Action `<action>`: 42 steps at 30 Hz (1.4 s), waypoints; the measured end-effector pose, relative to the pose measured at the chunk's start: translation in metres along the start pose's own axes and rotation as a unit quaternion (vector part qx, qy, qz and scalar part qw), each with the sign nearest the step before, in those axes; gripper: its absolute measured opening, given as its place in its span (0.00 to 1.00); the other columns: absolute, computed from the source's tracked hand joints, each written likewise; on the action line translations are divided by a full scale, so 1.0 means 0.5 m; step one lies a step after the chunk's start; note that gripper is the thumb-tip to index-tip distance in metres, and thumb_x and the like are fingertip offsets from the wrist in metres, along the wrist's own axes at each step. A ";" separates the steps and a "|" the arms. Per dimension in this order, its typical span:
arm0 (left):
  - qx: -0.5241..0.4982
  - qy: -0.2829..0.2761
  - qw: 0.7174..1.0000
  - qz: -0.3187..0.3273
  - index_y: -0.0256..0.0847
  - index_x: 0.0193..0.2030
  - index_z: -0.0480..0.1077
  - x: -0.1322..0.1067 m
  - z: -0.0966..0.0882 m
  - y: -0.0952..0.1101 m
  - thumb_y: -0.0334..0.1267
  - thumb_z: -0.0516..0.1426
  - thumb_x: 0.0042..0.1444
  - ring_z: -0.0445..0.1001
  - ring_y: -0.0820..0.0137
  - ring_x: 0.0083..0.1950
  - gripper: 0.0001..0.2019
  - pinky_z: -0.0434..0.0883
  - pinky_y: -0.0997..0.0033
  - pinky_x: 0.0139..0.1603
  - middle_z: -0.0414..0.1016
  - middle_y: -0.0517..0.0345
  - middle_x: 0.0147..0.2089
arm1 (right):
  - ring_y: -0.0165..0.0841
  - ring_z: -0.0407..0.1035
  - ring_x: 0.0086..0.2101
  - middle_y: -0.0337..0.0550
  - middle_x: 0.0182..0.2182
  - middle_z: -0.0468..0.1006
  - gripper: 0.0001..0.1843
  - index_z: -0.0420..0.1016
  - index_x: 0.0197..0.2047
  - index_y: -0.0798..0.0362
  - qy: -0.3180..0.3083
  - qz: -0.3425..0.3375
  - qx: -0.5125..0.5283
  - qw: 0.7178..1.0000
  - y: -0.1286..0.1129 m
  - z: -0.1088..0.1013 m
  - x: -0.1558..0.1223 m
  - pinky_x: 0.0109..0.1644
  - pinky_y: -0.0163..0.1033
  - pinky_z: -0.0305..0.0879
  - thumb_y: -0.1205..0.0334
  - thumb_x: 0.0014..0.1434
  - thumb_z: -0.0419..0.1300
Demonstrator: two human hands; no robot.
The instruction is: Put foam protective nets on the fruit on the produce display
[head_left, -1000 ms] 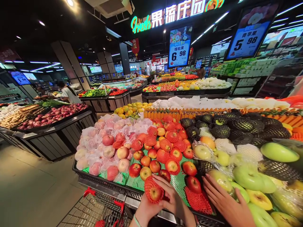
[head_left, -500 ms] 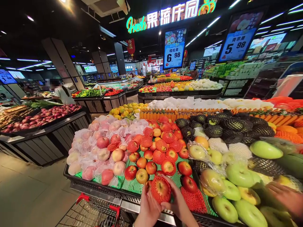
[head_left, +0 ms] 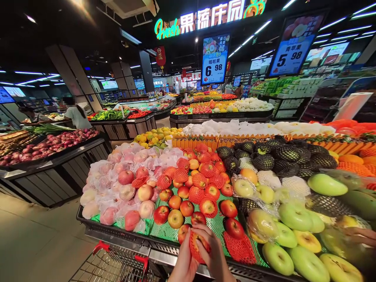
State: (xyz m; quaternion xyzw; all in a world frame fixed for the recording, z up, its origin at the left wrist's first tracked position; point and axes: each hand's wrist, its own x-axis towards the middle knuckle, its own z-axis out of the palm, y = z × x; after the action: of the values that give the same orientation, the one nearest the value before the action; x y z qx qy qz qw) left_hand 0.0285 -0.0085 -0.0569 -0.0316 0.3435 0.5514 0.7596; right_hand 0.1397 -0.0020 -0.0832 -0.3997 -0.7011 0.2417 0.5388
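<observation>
Both the left hand point(head_left: 184, 259) and the right hand point(head_left: 214, 251) curl round one netted apple point(head_left: 194, 244) at the counter's point(head_left: 160, 255) front edge, in the head view. Right fingers, beside it half a second ago, now cross over, so less apple shows.

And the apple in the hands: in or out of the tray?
Out: left hand and right hand clasp the apple, partly covering the black tray's front edge.

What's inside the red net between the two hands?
An apple, partly visible through the net; the left hand and right hand cover its sides, hiding the rest.
</observation>
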 end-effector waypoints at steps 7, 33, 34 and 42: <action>-0.020 -0.010 1.000 -0.010 0.29 0.55 0.75 0.041 -0.036 0.021 0.42 0.51 0.72 0.86 0.57 0.40 0.18 0.83 0.62 0.41 0.86 0.38 0.43 | 0.46 0.46 0.73 0.44 0.76 0.47 0.45 0.36 0.78 0.39 0.003 0.031 0.117 0.993 0.119 0.048 -0.059 0.73 0.55 0.55 0.28 0.66 0.40; -0.003 -0.046 0.997 0.060 0.39 0.36 0.83 0.040 -0.034 0.020 0.26 0.61 0.59 0.84 0.66 0.45 0.08 0.70 0.64 0.66 0.87 0.53 0.40 | 0.53 0.65 0.63 0.57 0.64 0.68 0.45 0.57 0.70 0.49 0.010 0.070 -0.047 0.996 0.081 0.018 -0.081 0.65 0.57 0.67 0.60 0.54 0.71; 0.003 -0.051 0.997 0.063 0.40 0.37 0.83 0.038 -0.030 0.015 0.26 0.63 0.57 0.84 0.65 0.47 0.08 0.69 0.63 0.66 0.87 0.53 0.42 | 0.52 0.66 0.62 0.57 0.63 0.69 0.42 0.58 0.69 0.50 0.003 0.079 -0.049 0.996 0.081 0.009 -0.085 0.66 0.56 0.67 0.60 0.55 0.70; 0.049 -0.093 0.994 -0.007 0.42 0.52 0.81 0.039 -0.003 -0.017 0.33 0.66 0.55 0.71 0.58 0.68 0.16 0.61 0.58 0.73 0.82 0.49 0.58 | 0.49 0.66 0.62 0.59 0.62 0.68 0.38 0.58 0.66 0.55 0.068 0.195 -0.035 0.978 0.098 -0.033 -0.105 0.66 0.56 0.66 0.60 0.53 0.61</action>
State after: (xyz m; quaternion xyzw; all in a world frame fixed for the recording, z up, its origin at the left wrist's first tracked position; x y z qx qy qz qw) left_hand 0.0379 0.0035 -0.0713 0.0547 0.2983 0.5293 0.7923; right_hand 0.1754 -0.0191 -0.1453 -0.5628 -0.5795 0.2895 0.5135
